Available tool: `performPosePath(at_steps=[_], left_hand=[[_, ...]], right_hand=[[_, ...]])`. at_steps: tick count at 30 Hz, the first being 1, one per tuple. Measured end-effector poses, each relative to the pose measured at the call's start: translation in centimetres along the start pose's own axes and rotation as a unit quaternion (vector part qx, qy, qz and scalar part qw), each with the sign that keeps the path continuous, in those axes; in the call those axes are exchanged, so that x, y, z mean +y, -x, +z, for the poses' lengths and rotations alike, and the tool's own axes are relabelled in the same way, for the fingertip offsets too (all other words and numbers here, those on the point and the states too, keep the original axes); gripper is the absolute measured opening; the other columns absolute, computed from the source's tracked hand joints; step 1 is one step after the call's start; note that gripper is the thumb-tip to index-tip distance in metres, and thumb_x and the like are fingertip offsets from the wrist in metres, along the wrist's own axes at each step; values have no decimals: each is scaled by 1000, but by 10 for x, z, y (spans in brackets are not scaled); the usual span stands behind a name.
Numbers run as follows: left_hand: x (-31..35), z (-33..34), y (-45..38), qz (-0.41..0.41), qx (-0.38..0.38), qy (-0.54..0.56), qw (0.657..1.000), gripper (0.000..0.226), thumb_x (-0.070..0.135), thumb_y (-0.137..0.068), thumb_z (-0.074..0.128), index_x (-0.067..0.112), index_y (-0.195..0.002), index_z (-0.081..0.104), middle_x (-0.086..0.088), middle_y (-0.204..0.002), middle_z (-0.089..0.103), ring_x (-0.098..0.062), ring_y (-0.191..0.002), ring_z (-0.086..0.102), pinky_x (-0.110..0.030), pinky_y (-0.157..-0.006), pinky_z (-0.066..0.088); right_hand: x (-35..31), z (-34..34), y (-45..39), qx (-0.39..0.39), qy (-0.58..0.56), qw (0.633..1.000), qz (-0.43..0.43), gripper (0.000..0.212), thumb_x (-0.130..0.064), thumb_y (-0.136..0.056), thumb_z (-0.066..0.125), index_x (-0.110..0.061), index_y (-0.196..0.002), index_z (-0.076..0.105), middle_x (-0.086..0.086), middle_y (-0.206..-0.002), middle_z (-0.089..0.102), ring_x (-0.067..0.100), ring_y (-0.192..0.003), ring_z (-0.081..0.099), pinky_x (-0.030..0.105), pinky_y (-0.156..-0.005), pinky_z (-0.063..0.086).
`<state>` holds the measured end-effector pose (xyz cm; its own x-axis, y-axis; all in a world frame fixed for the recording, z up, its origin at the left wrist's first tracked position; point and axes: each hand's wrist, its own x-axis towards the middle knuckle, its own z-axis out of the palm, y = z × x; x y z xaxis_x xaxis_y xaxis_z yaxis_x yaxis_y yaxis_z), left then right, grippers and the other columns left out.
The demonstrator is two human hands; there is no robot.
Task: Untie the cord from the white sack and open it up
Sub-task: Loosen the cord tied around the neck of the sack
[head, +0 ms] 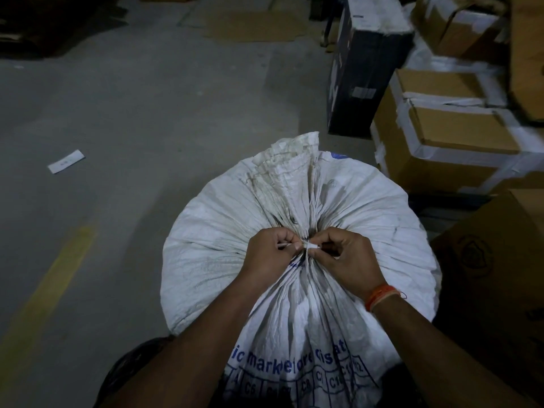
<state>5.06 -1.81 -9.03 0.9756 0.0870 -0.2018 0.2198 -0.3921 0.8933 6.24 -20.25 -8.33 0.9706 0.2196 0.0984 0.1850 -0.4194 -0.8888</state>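
Note:
A full white woven sack (206, 260) with blue print stands on the floor in front of me. Its gathered neck is bunched together, and the loose top flap (294, 160) points away from me. A thin white cord (310, 246) is knotted around the neck. My left hand (269, 254) pinches a strand of the cord on the left of the knot. My right hand (346, 257), with an orange thread band at the wrist, pinches the cord on the right of the knot. Both hands rest against the sack.
Taped cardboard boxes (450, 134) are stacked to the right, with a tall black box (362, 66) behind them and a brown box (494, 260) close at the right. Grey concrete floor (132, 113) spreads to the left, with a yellow line (50, 278), a paper slip (66, 161) and flat cardboard (253, 25).

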Motion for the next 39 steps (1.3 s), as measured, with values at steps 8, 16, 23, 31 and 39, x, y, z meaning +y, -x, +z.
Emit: performPosePath(at_steps=[8,16,23,31,39], left_hand=[[3,5,5,4,20,-3,1000,23,10,-89,74,29,-75,76,11,-76,76,-3,-73,70,-18,-71,53],[3,-5,0,7,-15,-11,1000,6,16,-89,77,20,-85,81,4,-81,80,-12,-81,76,-25,-76,58],[-2,-13,-4,27,-33,-48,998,4,16,-89,77,19,-86,79,3,-79,79,-12,-76,73,-29,-75,55],[1,-3,0,3,-8,-8,1000,14,14,-91,75,19,-78,77,5,-69,72,-5,-66,65,-19,-65,50],[-2,3,-1,-9,15,8,1000,19,12,-91,74,24,-77,77,13,-68,71,3,-64,63,-18,-69,49]], right_hand=[[3,2,1,5,-3,1000,8,12,-11,-79,84,-17,-87,79,-7,-84,77,5,-82,73,24,-79,60],[3,0,0,-6,-2,1000,12,13,-12,-80,84,-18,-90,79,-8,-85,78,5,-82,73,25,-79,61],[2,1,0,1,8,1000,8,12,-12,-80,84,-16,-90,79,-8,-84,77,2,-81,72,20,-78,59],[2,3,1,9,12,1000,9,12,-11,-80,83,-17,-89,78,-9,-85,77,2,-83,72,21,-79,59],[2,4,1,16,17,1000,5,12,-11,-79,84,-18,-89,79,-9,-85,76,3,-82,72,27,-79,60]])
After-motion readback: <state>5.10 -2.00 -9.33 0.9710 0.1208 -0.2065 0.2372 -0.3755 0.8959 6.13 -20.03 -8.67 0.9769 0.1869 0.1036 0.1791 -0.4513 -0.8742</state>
